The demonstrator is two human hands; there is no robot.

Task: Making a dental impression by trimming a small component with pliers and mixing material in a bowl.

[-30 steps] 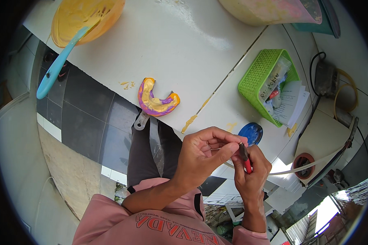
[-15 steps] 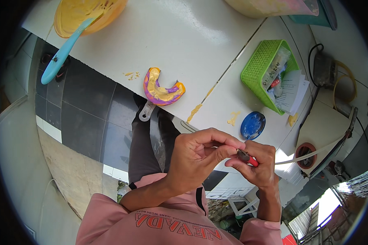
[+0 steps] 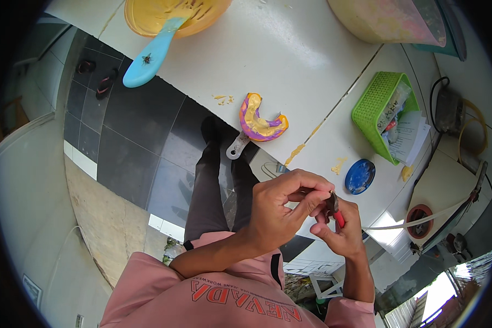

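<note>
My right hand grips a red-handled metal tool, apparently pliers. My left hand pinches something tiny at the tool's dark tip, too small to make out. Behind them, a dental impression tray filled with yellow and purple material rests at the worktop's edge, its metal handle sticking out. A round blue plastic lid or dish lies just beyond my right hand.
The white tiled worktop holds an orange bowl with a blue spatula, a green basket with papers, and a pale container. A beige machine with hoses stands right. Below are dark floor tiles and sandals.
The whole scene has shifted right in the view. My hands stay together; the red-handled tool has changed its angle slightly, and my right thumb has moved away from its handle.
</note>
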